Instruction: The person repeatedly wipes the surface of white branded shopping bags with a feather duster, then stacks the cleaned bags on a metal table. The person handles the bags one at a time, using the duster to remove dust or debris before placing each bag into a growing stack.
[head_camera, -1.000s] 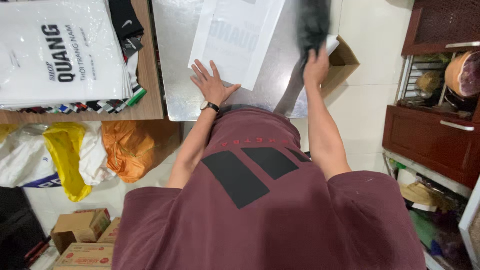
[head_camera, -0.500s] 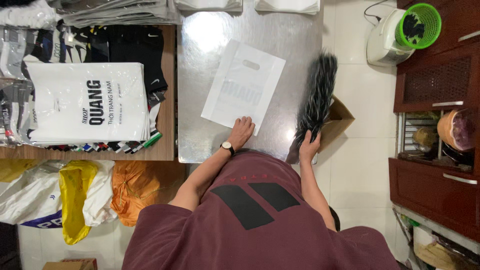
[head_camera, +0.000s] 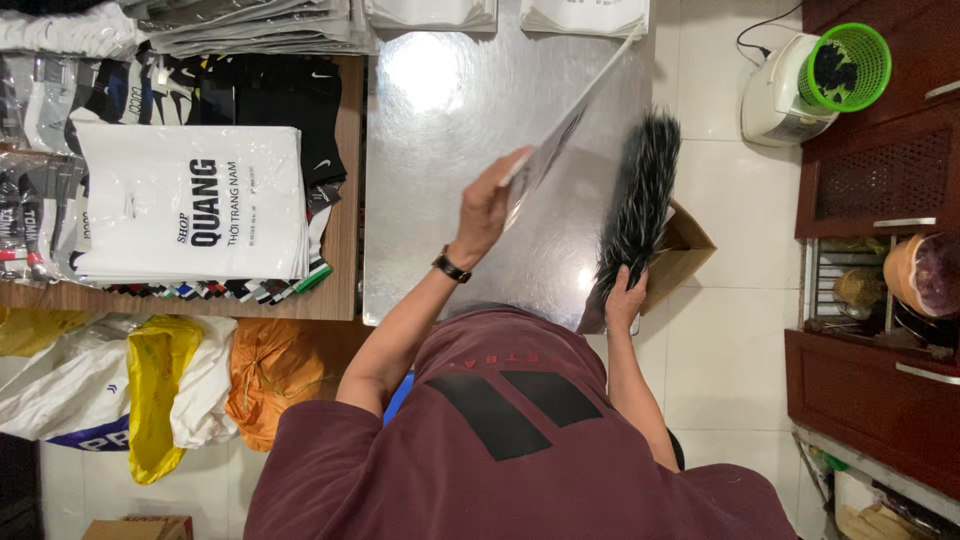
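Over a steel bench (head_camera: 440, 150), the left hand (head_camera: 487, 212) lifts a flat white bag (head_camera: 570, 125), fingers clamped on its edge, while right-hand (head_camera: 625, 298) fingers grip a speckled dark garment (head_camera: 636, 205) alongside.

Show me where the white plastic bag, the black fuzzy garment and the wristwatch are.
white plastic bag (head_camera: 565, 135), head view, middle of the lifted sheet.
black fuzzy garment (head_camera: 638, 205), head view, its middle.
wristwatch (head_camera: 451, 267), head view, band on the wrist.

The left hand (head_camera: 487, 213) is lifting the white plastic bag (head_camera: 572, 120) off the metal table (head_camera: 450, 120), tilting it up on edge.
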